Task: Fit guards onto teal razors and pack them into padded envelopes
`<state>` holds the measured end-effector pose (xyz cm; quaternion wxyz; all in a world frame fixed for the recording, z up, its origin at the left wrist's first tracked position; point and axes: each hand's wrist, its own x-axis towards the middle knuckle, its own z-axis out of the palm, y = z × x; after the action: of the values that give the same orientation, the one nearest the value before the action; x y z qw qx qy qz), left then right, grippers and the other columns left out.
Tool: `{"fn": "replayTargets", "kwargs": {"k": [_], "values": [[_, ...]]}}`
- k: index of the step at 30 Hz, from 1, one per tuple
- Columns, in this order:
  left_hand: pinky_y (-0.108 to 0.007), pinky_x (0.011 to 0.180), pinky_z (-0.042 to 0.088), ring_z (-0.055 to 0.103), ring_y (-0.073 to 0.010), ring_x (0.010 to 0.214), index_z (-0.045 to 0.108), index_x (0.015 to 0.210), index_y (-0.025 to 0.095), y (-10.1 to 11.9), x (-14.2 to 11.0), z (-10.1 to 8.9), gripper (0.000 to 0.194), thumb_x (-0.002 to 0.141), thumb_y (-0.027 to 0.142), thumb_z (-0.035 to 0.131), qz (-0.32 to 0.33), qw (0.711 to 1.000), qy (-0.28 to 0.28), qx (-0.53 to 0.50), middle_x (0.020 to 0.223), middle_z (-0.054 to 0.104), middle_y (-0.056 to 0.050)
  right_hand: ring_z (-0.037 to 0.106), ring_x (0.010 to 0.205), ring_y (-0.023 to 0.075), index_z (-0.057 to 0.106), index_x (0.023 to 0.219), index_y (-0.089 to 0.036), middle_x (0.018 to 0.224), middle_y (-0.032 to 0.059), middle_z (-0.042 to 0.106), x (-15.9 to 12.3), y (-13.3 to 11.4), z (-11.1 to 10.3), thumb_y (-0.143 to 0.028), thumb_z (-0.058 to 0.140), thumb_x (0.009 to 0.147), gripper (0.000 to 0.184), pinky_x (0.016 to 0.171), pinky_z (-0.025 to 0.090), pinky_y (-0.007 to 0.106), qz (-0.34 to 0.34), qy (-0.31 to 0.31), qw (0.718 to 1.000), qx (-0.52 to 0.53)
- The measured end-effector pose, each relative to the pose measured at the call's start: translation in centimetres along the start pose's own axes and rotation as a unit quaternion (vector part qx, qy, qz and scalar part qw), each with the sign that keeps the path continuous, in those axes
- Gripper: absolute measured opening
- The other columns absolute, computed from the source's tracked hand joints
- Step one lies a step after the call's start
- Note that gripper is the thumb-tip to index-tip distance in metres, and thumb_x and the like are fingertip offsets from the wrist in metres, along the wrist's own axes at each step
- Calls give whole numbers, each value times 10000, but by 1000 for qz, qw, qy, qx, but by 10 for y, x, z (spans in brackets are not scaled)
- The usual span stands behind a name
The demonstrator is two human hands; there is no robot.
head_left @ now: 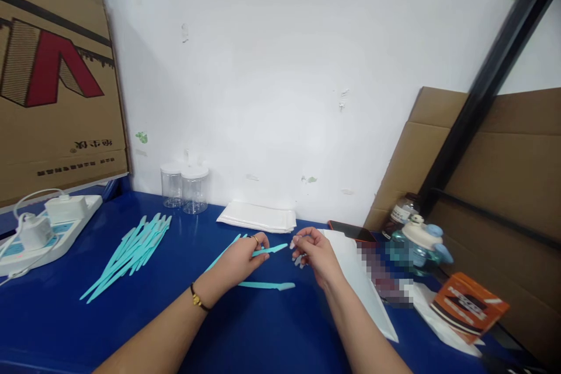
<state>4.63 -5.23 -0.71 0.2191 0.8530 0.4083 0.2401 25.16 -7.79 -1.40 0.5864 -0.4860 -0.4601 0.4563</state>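
Left hand point(239, 258) pinches a slim teal plastic razor point(268, 250) mid-worktop point(245, 333), right hand point(316, 252) w/ fingers curled, grasping nothing seen; 2nd razor point(267, 286) lies flat nearby.

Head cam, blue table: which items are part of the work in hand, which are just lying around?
In hand:
left hand gripping a teal razor
right hand close to its tip
second razor below the hands
razor pile

Lying about:
two clear jars
white folded sheets
power strip
water bottle
orange box
cardboard boxes
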Motion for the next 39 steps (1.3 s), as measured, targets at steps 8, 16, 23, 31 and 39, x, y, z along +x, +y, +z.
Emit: {"fn": "replayTargets", "kwargs": {"k": [8,16,23,31,39], "values": [[-223,601,311,501,-127,694,521,854,213,1,-1,-1,116,797,313,510,27,1000,11,-4,759,572,27,599,497,130,515,725,-159,612,31,662,-5,5,11,-393,732,614,338,384,333,177,15,-32,999,-14],[-223,643,348,537,-128,738,561,868,227,-1,1,9,118,800,318,532,57,998,-11,16,805,610,28,560,446,104,505,692,-163,609,35,673,-4,10,9,-380,713,625,308,388,315,177,58,-112,990,-69],[-238,705,380,565,-162,855,588,998,242,-20,-1,-18,240,779,323,531,-36,992,48,108,937,615,-16,517,498,93,606,627,-158,583,9,643,1,13,-13,-256,646,643,106,470,360,194,24,-139,929,-342],[-261,631,356,589,-194,784,633,779,227,-28,-1,-16,161,692,358,599,-100,974,-4,202,839,647,-21,597,661,158,662,674,-177,687,37,671,13,-7,-49,-226,556,705,121,590,392,232,-33,7,870,-492],[-284,598,310,585,-199,689,601,643,183,-21,2,-10,154,696,188,457,-86,955,18,285,709,641,-51,616,790,223,669,775,-222,860,79,669,14,0,-53,-191,527,719,157,593,377,275,45,62,762,-643]]}}
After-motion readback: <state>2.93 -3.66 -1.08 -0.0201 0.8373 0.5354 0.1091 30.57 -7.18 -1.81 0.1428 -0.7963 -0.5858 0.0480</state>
